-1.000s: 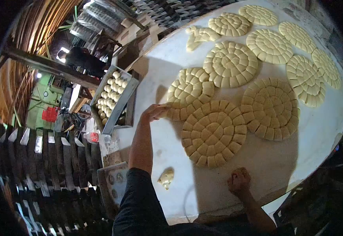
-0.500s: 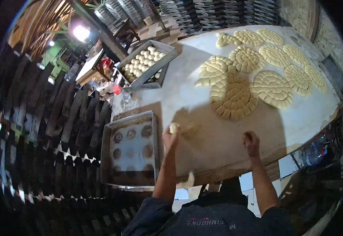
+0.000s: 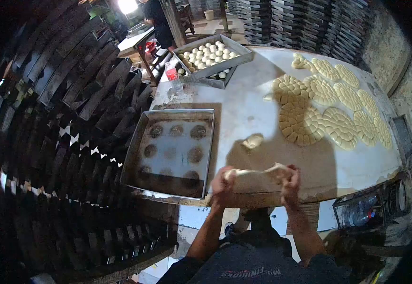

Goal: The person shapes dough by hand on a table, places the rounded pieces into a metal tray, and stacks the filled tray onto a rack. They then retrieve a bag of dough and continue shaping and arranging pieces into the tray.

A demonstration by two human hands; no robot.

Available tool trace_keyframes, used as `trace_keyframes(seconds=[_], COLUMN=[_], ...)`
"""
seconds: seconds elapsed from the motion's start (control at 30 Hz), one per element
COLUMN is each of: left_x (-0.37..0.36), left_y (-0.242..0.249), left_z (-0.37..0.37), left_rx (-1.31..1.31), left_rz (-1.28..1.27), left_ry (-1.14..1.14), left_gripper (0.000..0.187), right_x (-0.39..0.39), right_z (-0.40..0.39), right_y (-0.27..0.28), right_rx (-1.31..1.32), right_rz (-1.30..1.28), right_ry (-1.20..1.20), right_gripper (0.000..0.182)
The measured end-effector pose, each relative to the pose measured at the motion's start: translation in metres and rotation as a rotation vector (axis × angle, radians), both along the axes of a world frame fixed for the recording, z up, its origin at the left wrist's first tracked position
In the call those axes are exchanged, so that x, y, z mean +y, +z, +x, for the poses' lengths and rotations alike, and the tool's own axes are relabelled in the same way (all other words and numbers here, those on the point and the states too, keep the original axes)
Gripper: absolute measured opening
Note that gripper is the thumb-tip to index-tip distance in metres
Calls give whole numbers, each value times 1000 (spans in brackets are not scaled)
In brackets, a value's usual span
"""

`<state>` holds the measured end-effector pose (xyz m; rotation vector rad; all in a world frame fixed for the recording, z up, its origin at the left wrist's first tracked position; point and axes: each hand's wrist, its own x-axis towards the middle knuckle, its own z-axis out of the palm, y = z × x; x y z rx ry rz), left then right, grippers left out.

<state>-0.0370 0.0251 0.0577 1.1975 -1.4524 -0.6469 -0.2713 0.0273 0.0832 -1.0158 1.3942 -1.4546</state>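
A pale strip of dough [image 3: 258, 171] stretches between my two hands above the front edge of the floured table [image 3: 244, 102]. My left hand [image 3: 223, 183] is closed on the strip's left end, and my right hand [image 3: 289, 182] grips its right end. Just beyond the strip, a small lump of dough [image 3: 253, 141] lies on the table. Several flat rounds of cut dough pieces [image 3: 341, 128] lie at the right, some in shadow.
An empty-looking square metal tray [image 3: 210, 156] with round dark marks is at the left. Behind it stand a bottle with a red label [image 3: 171, 72] and stacked trays [image 3: 236, 60] of dough balls. A person [image 3: 157, 21] stands at the back left.
My hands have come closer together, with dough now stretched between them. A lump of dough now lies on the table beyond them. The camera view has shifted, and a person shows at the back.
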Motion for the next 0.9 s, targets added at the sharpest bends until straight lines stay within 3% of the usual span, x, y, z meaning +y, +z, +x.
trace_keyframes(seconds=[0.03, 0.07, 0.1, 0.17, 0.2, 0.23, 0.27, 0.33, 0.4, 0.47, 0.5, 0.57, 0.6, 0.67, 0.7, 0.73, 0.77, 0.83, 0.9], left_x=[2, 5, 6, 10, 11, 10, 2, -18, -50, -81, -81, -59, -44, -14, 5, 15, 15, -24, -70], left_y=[5, 6, -8, -50, -57, -62, -44, 13, 22, -6, -20, -71, -107, -100, -100, -108, -119, -96, -113], left_z=[0, -1, -1, -1, -2, -3, -6, -4, -24, -54, -64, -84, -94, -88, -71, -40, -10, 9, 3], left_rx=[235, 468, 459, -254, -258, -456, -647, -948, -1103, -580, -591, -793, -947, -890, -927, -1075, -1266, -1076, -852], left_rz=[127, 255, 254, 104, 99, -46, -188, 169, 54, 281, 300, 20, -130, -5, 33, 11, -52, 30, 75], left_ry=[173, 347, 348, 342, 349, 95, -164, -248, -156, 55, 47, -7, 27, -102, -203, -281, -305, -163, -2], left_gripper=[27, 25, 25, 17, 17, 17, 18, 21, 20, 22, 22, 23, 25, 25, 25, 24, 25, 24, 24], right_x=[-6, -12, -18, -17, -7, -9, -19, -33, -75, -103, -106, -86, -64, -44, -46, -48, -63, -117, -144], right_z=[-14, -32, -52, -91, -111, -125, -136, -156, -148, -119, -98, -60, -60, -82, -115, -136, -141, -146, -110], right_y=[-8, -18, -31, -56, -72, -79, -79, -80, -76, -79, -84, -109, -106, -101, -107, -110, -104, -82, -81], right_rx=[-206, -215, -109, -7, 335, 677, 677, 1268, 1271, 1202, 1121, 1077, 979, 873, 966, 1057, 1048, 1180, 1160], right_rz=[18, 21, -64, -148, 6, 159, 154, -329, -325, -241, -156, -420, -428, -456, -631, -805, -806, -471, -497], right_ry=[-164, -165, -202, -232, 48, 330, 334, 567, 578, 619, 652, 544, 655, 753, 859, 967, 970, 894, 807], right_gripper=[33, 33, 31, 30, 28, 26, 26, 25, 26, 29, 30, 31, 32, 33, 33, 33, 33, 28, 28])
